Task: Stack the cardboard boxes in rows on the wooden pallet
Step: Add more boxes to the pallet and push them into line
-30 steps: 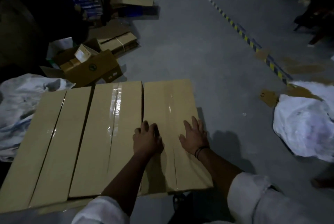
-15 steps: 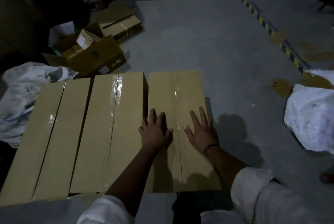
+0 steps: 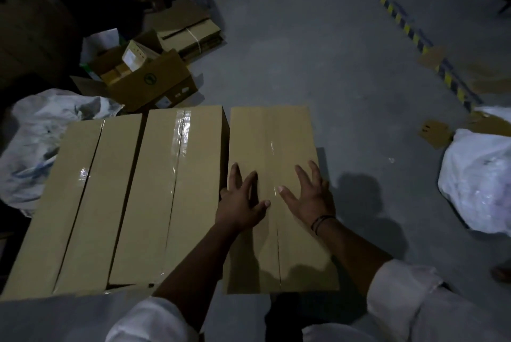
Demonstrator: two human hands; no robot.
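Observation:
Three long sealed cardboard boxes lie side by side in a row in front of me. The right box has both my hands flat on its taped top. My left hand rests near its left edge with fingers spread, beside the gap to the middle box. On the same lid, my right hand presses with fingers spread, near the right edge. The left box lies beyond the middle one. The pallet under the boxes is hidden.
An open carton with small boxes and flattened cardboard lie on the floor behind the row. White bags sit at the left and right. A yellow-black floor stripe runs at the upper right across grey concrete.
Both hands have spread their fingers and slid slightly forward on the right box's top. The right box now sits closer to square with the row. My view has tilted down a little.

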